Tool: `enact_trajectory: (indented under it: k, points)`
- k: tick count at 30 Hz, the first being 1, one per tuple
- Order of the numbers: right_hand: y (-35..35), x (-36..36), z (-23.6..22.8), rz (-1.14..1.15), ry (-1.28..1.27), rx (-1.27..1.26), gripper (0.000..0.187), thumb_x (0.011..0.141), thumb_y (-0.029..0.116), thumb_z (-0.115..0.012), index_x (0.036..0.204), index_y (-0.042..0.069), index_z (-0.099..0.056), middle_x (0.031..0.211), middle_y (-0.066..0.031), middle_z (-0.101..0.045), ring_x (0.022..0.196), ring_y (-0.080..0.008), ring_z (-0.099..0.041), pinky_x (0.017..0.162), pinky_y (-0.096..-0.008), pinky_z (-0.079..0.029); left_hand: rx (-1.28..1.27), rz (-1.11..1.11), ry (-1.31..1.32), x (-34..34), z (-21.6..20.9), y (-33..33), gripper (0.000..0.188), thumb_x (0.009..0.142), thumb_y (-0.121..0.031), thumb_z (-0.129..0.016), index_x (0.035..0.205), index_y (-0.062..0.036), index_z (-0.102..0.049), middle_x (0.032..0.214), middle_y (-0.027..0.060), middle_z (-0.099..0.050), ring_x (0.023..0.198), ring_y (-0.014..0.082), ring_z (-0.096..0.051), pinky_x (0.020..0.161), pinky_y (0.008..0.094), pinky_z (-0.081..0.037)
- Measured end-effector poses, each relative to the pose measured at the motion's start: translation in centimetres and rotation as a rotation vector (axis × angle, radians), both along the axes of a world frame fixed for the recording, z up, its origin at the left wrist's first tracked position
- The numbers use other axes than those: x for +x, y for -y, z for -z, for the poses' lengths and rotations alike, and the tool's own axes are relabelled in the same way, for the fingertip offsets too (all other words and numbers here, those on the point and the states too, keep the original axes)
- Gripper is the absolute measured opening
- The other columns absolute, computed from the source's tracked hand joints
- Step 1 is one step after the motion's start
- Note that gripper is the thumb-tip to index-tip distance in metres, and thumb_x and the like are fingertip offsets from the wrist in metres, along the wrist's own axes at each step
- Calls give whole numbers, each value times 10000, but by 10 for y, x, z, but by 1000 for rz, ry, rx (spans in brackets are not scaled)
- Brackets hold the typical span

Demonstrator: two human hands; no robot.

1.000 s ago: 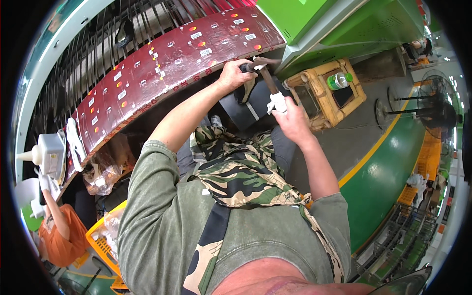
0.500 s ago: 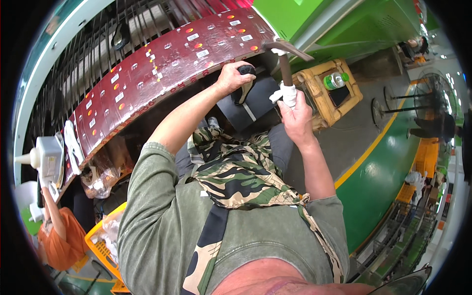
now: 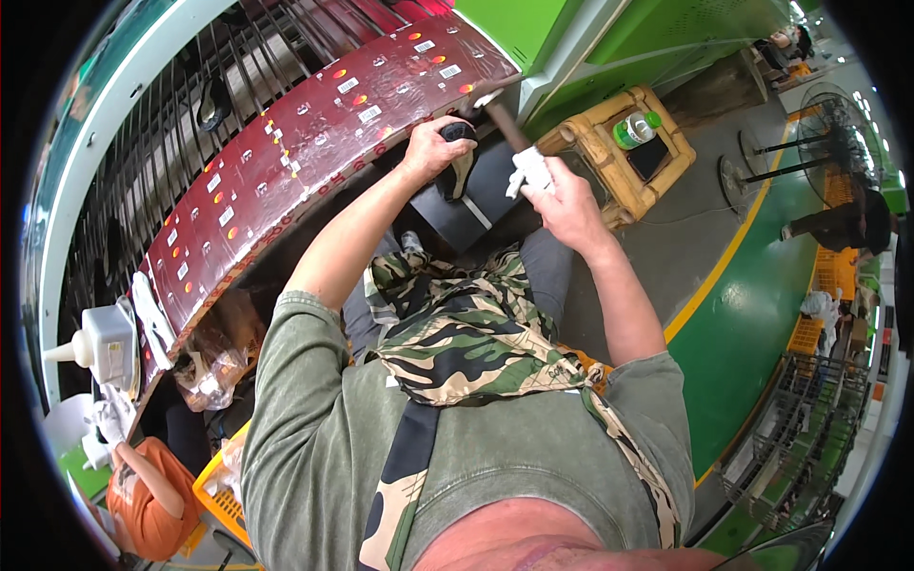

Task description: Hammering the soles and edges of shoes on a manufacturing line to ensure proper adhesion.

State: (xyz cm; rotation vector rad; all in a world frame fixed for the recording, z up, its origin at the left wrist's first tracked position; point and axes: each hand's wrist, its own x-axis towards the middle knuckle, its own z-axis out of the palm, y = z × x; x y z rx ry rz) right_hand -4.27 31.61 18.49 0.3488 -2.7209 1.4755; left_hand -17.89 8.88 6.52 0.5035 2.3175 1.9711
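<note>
My left hand [image 3: 430, 145] presses a black object [image 3: 461, 164] against the lower edge of a long, curved dark-red panel [image 3: 286, 162] dotted with small stickers. My right hand [image 3: 567, 202] grips a hammer [image 3: 505, 128] by its handle, which is wrapped in white cloth [image 3: 529, 171]. The hammer head sits at the panel's right end, just above my left hand. A camouflage cloth [image 3: 466, 333] hangs over my chest and lap.
A wooden stool [image 3: 609, 162] holding a green bottle [image 3: 636, 129] stands to the right. Standing fans [image 3: 838, 124] and a wire cart [image 3: 809, 428] are further right, past a yellow floor line [image 3: 709, 285]. Another person in orange [image 3: 143, 485] and an orange crate [image 3: 219, 485] are at lower left.
My right hand raised the hammer up and to the right, then brought its head back left to the panel's end above my left hand. My left hand stayed on the black object.
</note>
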Motion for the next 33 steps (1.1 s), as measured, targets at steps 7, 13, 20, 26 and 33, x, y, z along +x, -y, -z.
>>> enact_trajectory:
  k: [7, 13, 20, 26, 33]
  points:
    - [2, 3, -1, 1, 442, -139, 219, 952, 122, -617, 1127, 32, -522, 693, 0, -547, 481, -67, -496, 444, -244, -425, -24, 0, 137, -3, 10, 6, 302, 737, -184, -825, 1001, -64, -741, 863, 39, -729, 807, 119, -673, 778, 288, -547]
    - [-11, 0, 49, 12, 144, 106, 227, 949, 147, -623, 1121, 26, -535, 674, -3, -545, 479, -78, -502, 441, -261, -424, -1, 32, 51, -5, 5, -6, 324, 731, -200, -833, 1010, -65, -742, 862, 46, -731, 804, 118, -672, 770, 292, -547]
    - [-11, -1, 60, 70, -87, 113, 230, 944, 159, -632, 1111, 20, -556, 803, -49, -623, 546, -95, -559, 502, -288, -455, -46, 8, 92, -3, 9, -3, 410, 695, -240, -871, 1026, -54, -718, 874, 58, -732, 805, 130, -667, 789, 304, -542]
    - [5, -2, 25, 206, 163, -190, 320, 883, 205, -695, 1065, -5, -535, 824, -230, -677, 712, -392, -674, 615, -466, -519, -320, 26, -19, 2, 33, 26, 703, 592, -292, -904, 1197, -68, -623, 1087, 147, -720, 1053, 292, -674, 958, 385, -511]
    - [-12, 26, 206, 309, 434, 421, 353, 852, 201, -693, 1108, 13, -539, 934, -289, -677, 932, -481, -651, 814, -551, -517, 215, 204, 569, 53, 60, 36, 481, 681, -105, -798, 1130, 1, -665, 1057, 87, -722, 956, 209, -681, 928, 359, -526]
